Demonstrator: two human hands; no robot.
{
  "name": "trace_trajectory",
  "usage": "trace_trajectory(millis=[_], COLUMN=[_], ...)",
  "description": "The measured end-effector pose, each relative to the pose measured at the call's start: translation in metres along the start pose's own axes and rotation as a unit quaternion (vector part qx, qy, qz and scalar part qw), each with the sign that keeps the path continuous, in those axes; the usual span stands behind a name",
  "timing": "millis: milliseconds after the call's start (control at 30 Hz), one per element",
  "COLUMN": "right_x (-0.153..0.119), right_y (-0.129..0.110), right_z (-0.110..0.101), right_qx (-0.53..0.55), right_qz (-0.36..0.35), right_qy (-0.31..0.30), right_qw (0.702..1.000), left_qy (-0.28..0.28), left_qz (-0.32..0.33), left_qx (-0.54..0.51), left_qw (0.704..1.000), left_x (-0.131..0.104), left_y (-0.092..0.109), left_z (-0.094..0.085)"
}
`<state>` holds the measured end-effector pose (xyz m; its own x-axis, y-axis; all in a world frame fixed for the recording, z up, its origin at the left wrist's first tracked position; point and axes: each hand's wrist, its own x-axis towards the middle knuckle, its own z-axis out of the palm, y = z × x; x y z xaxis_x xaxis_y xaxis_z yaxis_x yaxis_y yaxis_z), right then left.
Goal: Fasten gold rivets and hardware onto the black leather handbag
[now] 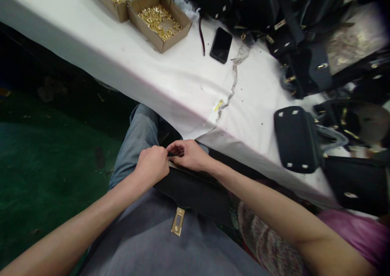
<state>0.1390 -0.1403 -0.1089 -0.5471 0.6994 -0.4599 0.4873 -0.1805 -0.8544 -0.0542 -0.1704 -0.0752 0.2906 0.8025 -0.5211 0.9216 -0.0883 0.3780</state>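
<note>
A black handbag [195,190] lies across my lap, its flap toward me with a gold clasp plate [178,221] at the flap's edge. My left hand [154,162] is closed on the bag's far left corner. Close beside it, my right hand [190,155] curls its fingers and thumb round the same corner. A small dark piece shows between the two hands, too small to name. The fingertips of my left hand are mostly hidden from view.
Ahead is a table with a white cover [183,89], torn along one line. On it are cardboard boxes of small gold fittings [160,22], a black phone [221,45] and a dark red strip [201,36]. Several black bags [294,140] crowd the right. A person's pink sleeve [353,235] is at lower right.
</note>
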Motion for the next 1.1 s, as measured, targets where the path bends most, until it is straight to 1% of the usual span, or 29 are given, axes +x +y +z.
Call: trace_trajectory(millis=[233,400,567,733,800,1000,1100], right_x=[0.0,0.001,-0.002,-0.007,-0.008,-0.007,-0.007], right_y=[0.001,-0.003,-0.011,-0.019,-0.02,-0.016,-0.014], right_z=[0.004,0.007,0.01,0.013,0.014,0.017,0.016], right_qx=[-0.03,-0.042,-0.043,-0.047,-0.061,-0.066,-0.061], right_qz=[0.01,0.014,0.025,0.046,0.045,0.022,0.023], right_qy=[0.033,0.039,0.045,0.055,0.056,0.067,0.063], right_qw=[0.999,0.998,0.998,0.996,0.996,0.995,0.996], left_qy=[0.022,0.024,0.009,-0.024,-0.028,0.002,0.017], left_qz=[0.007,0.02,0.031,0.044,0.05,0.06,0.051], left_qx=[-0.011,-0.057,-0.095,-0.105,-0.108,-0.087,-0.104], left_qw=[1.0,0.998,0.995,0.993,0.993,0.994,0.993], left_x=[0.0,0.001,0.004,0.009,0.009,0.007,0.005], left_y=[-0.005,-0.015,-0.021,-0.022,-0.022,-0.025,-0.028], left_z=[0.007,0.008,0.005,0.002,0.001,0.006,0.011])
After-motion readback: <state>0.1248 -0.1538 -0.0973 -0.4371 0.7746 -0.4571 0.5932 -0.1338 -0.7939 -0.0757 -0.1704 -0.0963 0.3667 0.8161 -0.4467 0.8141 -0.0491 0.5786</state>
